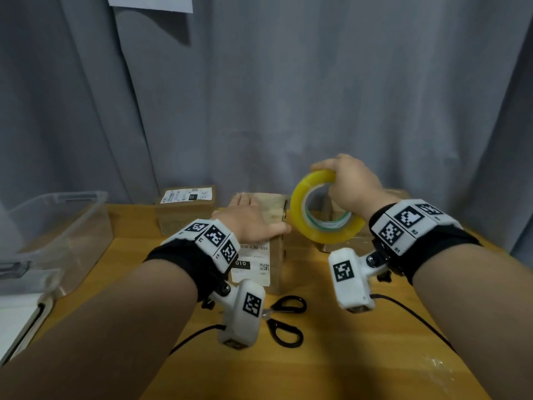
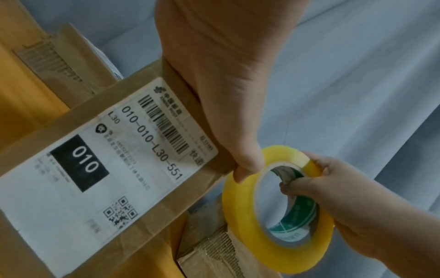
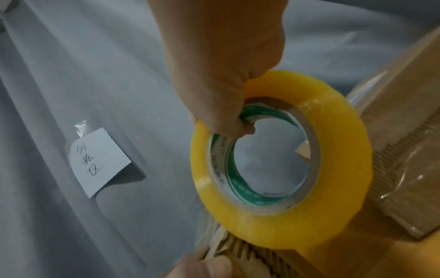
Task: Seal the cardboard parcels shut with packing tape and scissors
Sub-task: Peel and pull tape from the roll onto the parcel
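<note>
Parcel (image 1: 266, 226) with the 010 label sits mid-table (image 1: 346, 356), left hand (image 1: 249, 219) lying flat on top, fingers straight, pinning it. Right hand (image 1: 350, 183) grips the tape roll (image 1: 323, 209) through its core, raised just right of the parcel. No strip visibly laid on this one yet, so sealing looks barely started. Scissors (image 1: 284, 320) lie untouched near side. Right parcel (image 3: 402, 150) carries clear tape; far-left parcel (image 1: 186, 209) state unclear.

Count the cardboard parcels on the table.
3. One labelled parcel in the middle under the left hand, one small parcel behind it to the left, one partly hidden parcel behind the tape roll.
</note>
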### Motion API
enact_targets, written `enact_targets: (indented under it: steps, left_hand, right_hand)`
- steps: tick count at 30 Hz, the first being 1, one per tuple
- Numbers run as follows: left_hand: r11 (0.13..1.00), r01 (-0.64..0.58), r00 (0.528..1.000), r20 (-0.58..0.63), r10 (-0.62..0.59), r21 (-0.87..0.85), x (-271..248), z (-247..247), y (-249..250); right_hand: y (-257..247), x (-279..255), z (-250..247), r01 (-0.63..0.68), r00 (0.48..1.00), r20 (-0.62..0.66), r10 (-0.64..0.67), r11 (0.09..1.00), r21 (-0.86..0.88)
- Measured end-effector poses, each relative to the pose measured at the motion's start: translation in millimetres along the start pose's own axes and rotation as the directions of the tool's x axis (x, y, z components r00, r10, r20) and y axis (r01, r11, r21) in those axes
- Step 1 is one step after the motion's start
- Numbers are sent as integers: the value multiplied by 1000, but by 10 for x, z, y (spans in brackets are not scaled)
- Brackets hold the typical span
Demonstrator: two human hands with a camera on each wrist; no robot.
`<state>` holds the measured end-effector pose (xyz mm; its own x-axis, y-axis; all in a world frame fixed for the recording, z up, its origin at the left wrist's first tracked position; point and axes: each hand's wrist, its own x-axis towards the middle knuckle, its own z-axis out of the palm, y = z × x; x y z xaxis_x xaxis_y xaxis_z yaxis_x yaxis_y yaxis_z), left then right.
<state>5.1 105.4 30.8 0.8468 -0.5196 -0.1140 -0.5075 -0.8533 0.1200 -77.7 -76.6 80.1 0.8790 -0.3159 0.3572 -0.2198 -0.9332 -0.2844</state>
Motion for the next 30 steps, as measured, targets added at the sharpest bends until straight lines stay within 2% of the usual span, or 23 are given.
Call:
enact_targets:
  steps: [2,4,8,11,13,15,17,20,22,26,30]
  left_hand:
    - [1000,-24,1000,-13,24,-15,-39,-48,20]
    - [996,-40,996,-78,33,-84,-124,-84,4]
    - [944,-14,980,-192,-52,-329,-181,-68,-190]
    - [796,-11,967,-208,-145,-605,-163,-51,-258]
    - [684,-10,963,-190,-189,-730,-185,4,-269]
    - [579,-12,974,-141,-177,-815,-176,175,-298]
    - [534,3,979,-105,-172,-846,-132,369,-347]
    - [476,52,989,-20,-144,-878,-229,458,-416]
    - [493,67,996,32,-79,-868,-269,526,-516]
    - [597,53,996,83,24,-801,-289,591,-701]
    - [576,-28,997,19,76,-817,-225,538,-766]
  right_hand:
    - [9,15,27,-11,997,-75,19,994,110]
    - [16,16,31,-18,989,-140,44,983,181]
    - [-33,-40,148,0,992,-124,18,989,147]
    - [-187,68,178,39,984,-179,-9,985,167]
    - [-319,168,114,97,970,-238,-45,973,210]
    - [-432,224,72,173,963,-243,-121,964,203]
    - [-506,236,124,230,962,-177,-209,967,108]
    - [-570,225,312,199,979,-50,-198,980,14]
    - [-663,217,460,213,977,-2,-213,976,46]
    - [-882,284,666,246,967,39,-251,963,109]
    - [-845,388,680,193,976,68,-209,964,183]
